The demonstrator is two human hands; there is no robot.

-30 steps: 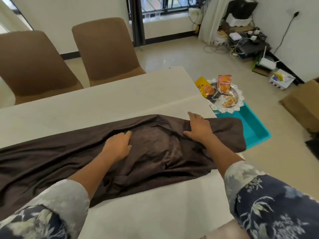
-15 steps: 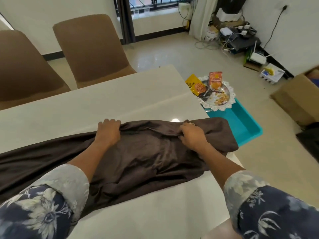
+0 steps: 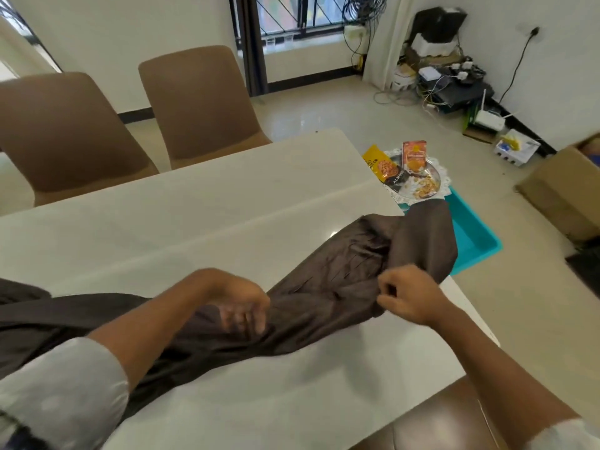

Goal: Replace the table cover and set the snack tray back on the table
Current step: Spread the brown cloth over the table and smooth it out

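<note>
Brown cloth [image 3: 341, 277] bunched near the white table's [image 3: 227, 203] near edge, both hands on it.
One end of the cloth drapes over the table's right edge. The snack tray [image 3: 446, 180] sits beyond that edge, on a teal bin [image 3: 474, 238]. The left hand [image 3: 240, 303], blurred, curls its fingers into the cloth; the right hand [image 3: 409, 297] pinches a fold.

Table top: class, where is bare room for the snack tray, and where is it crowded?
Free: the wide far strip of table between the brown cloth and the two chairs; a narrower strip between cloth and the near edge. Crowded: the diagonal middle band, where left hand and right hand hold the bunched cloth.
</note>
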